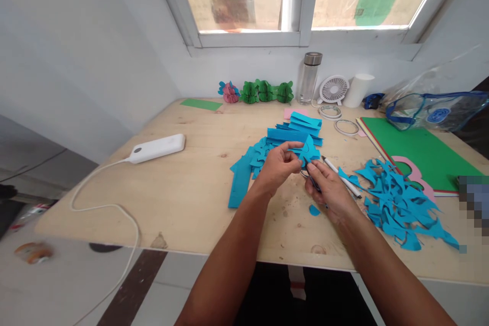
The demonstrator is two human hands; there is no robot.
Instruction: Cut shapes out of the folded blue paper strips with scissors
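My left hand pinches a blue cut paper piece above the table, its index finger stretched along the paper. My right hand is closed just below the same piece, thumb at its lower edge. Within the right hand's grip is a dark-handled tool, mostly hidden, that looks like scissors. Behind my hands lie folded blue paper strips. Cut blue shapes are heaped by my left wrist, next to a blue strip. A small blue scrap lies below my right hand.
Blue offcuts are piled at right, near a white marker and green sheets. Tape rolls, a small fan, a glass bottle and paper ornaments stand behind. A corded white power bank lies left.
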